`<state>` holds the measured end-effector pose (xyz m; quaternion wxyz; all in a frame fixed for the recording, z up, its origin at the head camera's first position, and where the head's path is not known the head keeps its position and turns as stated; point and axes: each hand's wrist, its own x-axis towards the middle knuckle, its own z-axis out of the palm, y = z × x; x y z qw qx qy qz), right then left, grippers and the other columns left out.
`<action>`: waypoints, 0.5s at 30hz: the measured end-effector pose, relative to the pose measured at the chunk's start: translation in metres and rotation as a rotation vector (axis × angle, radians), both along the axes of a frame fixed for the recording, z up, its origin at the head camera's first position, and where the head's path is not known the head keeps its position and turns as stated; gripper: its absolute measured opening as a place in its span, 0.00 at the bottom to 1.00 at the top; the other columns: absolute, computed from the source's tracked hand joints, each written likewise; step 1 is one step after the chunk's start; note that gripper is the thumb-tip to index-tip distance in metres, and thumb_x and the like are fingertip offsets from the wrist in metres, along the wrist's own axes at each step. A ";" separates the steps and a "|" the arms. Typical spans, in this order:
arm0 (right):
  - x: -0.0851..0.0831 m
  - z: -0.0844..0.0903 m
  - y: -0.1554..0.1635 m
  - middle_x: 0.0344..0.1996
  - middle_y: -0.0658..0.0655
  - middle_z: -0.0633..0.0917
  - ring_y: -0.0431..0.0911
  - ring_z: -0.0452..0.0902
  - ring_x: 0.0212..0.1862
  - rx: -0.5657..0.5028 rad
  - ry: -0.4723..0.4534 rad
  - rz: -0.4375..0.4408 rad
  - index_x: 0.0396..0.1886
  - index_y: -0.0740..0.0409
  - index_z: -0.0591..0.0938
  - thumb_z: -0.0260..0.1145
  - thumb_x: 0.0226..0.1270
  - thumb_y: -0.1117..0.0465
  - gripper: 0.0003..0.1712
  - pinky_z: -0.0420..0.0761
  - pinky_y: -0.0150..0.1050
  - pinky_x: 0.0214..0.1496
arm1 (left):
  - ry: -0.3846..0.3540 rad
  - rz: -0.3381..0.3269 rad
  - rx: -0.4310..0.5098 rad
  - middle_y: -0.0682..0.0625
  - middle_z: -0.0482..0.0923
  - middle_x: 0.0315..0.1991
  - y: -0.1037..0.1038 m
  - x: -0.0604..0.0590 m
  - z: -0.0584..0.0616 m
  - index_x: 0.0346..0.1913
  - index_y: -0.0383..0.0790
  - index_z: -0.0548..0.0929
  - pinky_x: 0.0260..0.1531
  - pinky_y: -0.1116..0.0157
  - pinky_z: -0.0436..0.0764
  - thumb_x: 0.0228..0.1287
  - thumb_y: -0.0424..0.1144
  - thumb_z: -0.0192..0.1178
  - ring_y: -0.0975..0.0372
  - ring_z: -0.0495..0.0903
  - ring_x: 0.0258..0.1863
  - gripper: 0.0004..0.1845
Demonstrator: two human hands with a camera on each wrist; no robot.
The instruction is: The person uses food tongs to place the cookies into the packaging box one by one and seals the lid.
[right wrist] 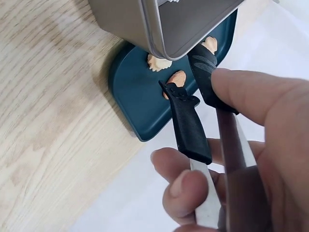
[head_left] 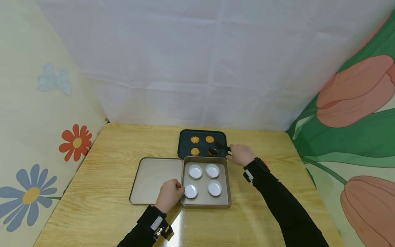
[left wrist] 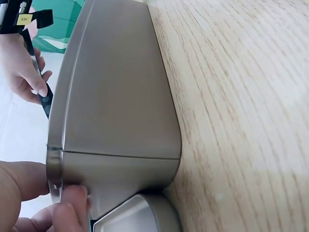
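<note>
My left hand pinches the left rim of a square metal baking tin, thumb on one side of the wall and fingers on the other in the left wrist view. Inside the tin are several white fluted cups. My right hand holds tongs with black tips, reaching over a dark teal tray behind the tin. The tips stand apart in the right wrist view, close over an orange-brown cookie. Other cookies lie on the tray, some swirled, one round and smooth.
A flat metal lid lies against the tin's left side. Everything stands on a wooden table. A white cloth hangs behind the table, with flower-printed panels at either side.
</note>
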<state>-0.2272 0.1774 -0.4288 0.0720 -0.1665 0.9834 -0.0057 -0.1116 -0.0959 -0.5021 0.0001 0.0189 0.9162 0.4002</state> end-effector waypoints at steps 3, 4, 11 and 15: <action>-0.001 -0.001 -0.002 0.18 0.52 0.73 0.45 0.71 0.21 0.008 0.001 -0.005 0.30 0.60 0.75 0.66 0.57 0.49 0.18 0.70 0.41 0.22 | -0.001 -0.003 0.001 0.52 0.70 0.16 0.000 0.000 0.001 0.18 0.37 0.74 0.17 0.67 0.67 0.47 0.32 0.63 0.63 0.67 0.16 0.09; -0.001 -0.001 -0.002 0.18 0.53 0.73 0.45 0.71 0.21 0.009 0.004 -0.002 0.30 0.60 0.76 0.66 0.56 0.49 0.18 0.70 0.42 0.22 | 0.000 -0.004 0.000 0.52 0.70 0.16 0.001 0.000 0.001 0.18 0.37 0.74 0.17 0.67 0.67 0.47 0.32 0.63 0.63 0.67 0.16 0.09; -0.003 -0.007 -0.006 0.20 0.54 0.76 0.48 0.75 0.24 0.051 0.007 -0.019 0.28 0.60 0.77 0.65 0.56 0.48 0.18 0.73 0.44 0.22 | 0.005 -0.005 -0.009 0.52 0.70 0.16 0.000 0.000 -0.003 0.18 0.38 0.74 0.17 0.67 0.66 0.47 0.32 0.63 0.63 0.66 0.16 0.09; -0.005 -0.008 -0.010 0.22 0.57 0.79 0.50 0.77 0.27 0.062 -0.006 -0.031 0.29 0.61 0.78 0.64 0.57 0.48 0.18 0.74 0.46 0.24 | 0.010 -0.004 -0.012 0.52 0.70 0.16 0.000 0.000 -0.003 0.18 0.38 0.74 0.17 0.67 0.67 0.47 0.33 0.63 0.63 0.67 0.16 0.08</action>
